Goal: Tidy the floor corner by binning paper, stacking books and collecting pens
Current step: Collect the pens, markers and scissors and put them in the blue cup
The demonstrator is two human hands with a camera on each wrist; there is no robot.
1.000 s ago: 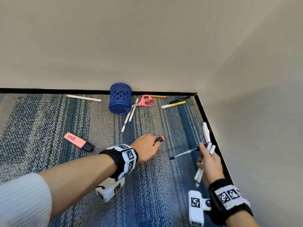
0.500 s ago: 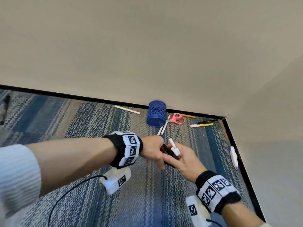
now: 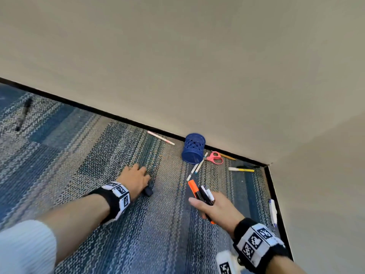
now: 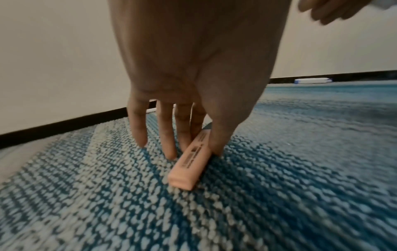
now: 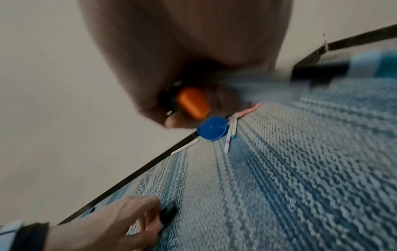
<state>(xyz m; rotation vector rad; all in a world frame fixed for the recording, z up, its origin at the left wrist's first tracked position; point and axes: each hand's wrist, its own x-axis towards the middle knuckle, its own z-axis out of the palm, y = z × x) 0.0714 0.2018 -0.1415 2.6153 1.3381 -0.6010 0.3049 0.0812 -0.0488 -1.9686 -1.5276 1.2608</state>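
My left hand [image 3: 142, 180] reaches down to the carpet and pinches a pink highlighter [image 4: 191, 159] between thumb [image 4: 217, 142] and fingers; its black cap [image 3: 148, 191] pokes out beside the hand. The highlighter still lies on the floor. My right hand [image 3: 211, 204] hovers to the right and grips a bundle of pens with an orange highlighter [image 3: 192, 187] sticking out; the orange highlighter [image 5: 193, 101] also shows in the right wrist view. A blue mesh pen cup [image 3: 193, 148] lies on its side near the wall.
Pink scissors [image 3: 214, 157], two white pens [image 3: 195, 169], a yellow pen [image 3: 241, 170] and a pinkish pen [image 3: 161, 138] lie around the cup. A white and blue marker [image 3: 273, 212] lies by the right wall. A black marker [image 3: 23, 113] lies far left.
My left hand brought the orange highlighter to my right hand, which now holds it with the pens. The left hand then moved left onto the pink highlighter.
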